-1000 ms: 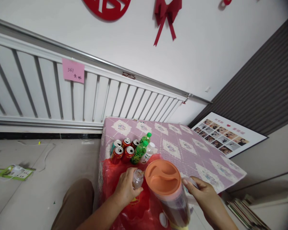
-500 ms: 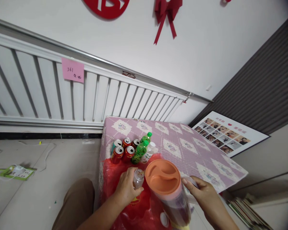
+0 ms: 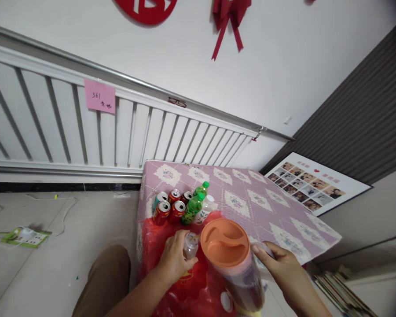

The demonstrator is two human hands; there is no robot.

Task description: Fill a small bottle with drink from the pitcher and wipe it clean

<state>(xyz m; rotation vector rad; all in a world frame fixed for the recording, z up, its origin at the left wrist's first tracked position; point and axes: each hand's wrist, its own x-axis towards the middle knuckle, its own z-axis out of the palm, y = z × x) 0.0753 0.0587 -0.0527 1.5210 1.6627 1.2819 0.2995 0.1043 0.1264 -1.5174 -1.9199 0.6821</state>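
My left hand (image 3: 175, 256) is closed round a small clear bottle (image 3: 191, 247) with no cap on it. My right hand (image 3: 280, 264) grips the handle of a clear pitcher (image 3: 242, 281) with an orange lid (image 3: 225, 243). Dark liquid shows inside the tilted pitcher. Its spout points at the bottle's mouth, and a thin brownish stream (image 3: 196, 237) runs between them. Below lies a red plastic bag (image 3: 155, 264), with a white cap (image 3: 226, 302) on it beside the pitcher. The pitcher hides part of the bag.
Beyond my hands stand several opened cans (image 3: 161, 212), green bottles (image 3: 193, 208) and a white-capped bottle (image 3: 204, 210) on a purple patterned cover (image 3: 237, 202). A white radiator (image 3: 125, 127) runs along the wall. A power strip (image 3: 26, 237) lies on the floor at left.
A thin stream now shows between the pitcher's spout and the bottle. The pitcher has shifted slightly to the right; my left hand has barely moved.
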